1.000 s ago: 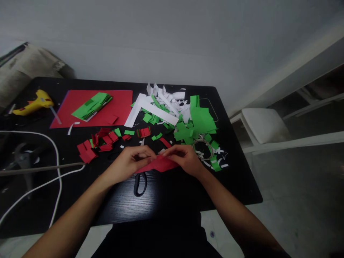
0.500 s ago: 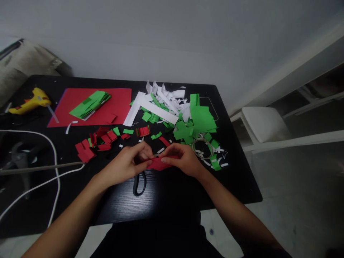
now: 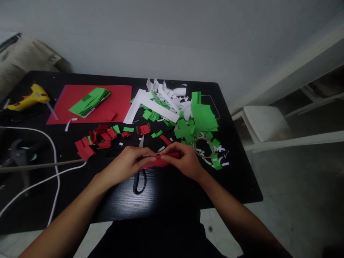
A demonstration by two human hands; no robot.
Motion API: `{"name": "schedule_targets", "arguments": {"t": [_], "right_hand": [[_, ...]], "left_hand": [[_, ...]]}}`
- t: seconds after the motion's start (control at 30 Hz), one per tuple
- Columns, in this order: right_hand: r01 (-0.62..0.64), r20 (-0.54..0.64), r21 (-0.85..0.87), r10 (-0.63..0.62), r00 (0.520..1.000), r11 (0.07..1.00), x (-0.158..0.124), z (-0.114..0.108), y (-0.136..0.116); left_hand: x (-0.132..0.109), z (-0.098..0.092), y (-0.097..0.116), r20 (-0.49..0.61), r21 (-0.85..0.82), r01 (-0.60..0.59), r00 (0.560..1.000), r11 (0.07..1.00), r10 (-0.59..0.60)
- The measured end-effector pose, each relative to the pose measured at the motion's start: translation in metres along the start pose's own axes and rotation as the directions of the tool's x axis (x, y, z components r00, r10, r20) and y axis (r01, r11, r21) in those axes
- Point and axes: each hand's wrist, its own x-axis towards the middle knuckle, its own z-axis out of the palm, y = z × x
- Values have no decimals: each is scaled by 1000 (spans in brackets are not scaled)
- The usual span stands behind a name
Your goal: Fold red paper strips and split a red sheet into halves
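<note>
Both hands pinch one piece of red paper (image 3: 158, 162) over the front half of the black table. My left hand (image 3: 131, 160) is closed on its left part, thumb on the near side. My right hand (image 3: 184, 159) grips its right part, fingers behind and thumb in front, the thumbs close together. Under the left hand lies a pair of scissors (image 3: 140, 182), with a black handle loop showing below the paper and the blade tip beyond the fingers. Just behind the hands are a small folded red and green paper piece (image 3: 143, 129) and a red strip (image 3: 165, 140).
Green paper sheets (image 3: 202, 116) and white strips (image 3: 158, 109) are heaped at the back, beside a tape ring (image 3: 203, 147). Red folded pieces (image 3: 85, 147), a red sheet (image 3: 120, 96), a yellow glue gun (image 3: 33, 97), pliers (image 3: 21, 156) and a white cable (image 3: 55, 154) occupy the left.
The red paper now shows as a narrower band, extending further left under the left fingers. My left hand has shifted slightly, uncovering the scissors' blade tip. The camera view has moved a little.
</note>
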Motion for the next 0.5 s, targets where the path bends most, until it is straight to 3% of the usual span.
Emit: {"name": "schedule_targets", "arguments": {"t": [0.5], "right_hand": [[-58,11,-13,58,998,998,1,1,-2]], "left_hand": [[1,6,-1,-38,-5,-11,999,1000,11]]}}
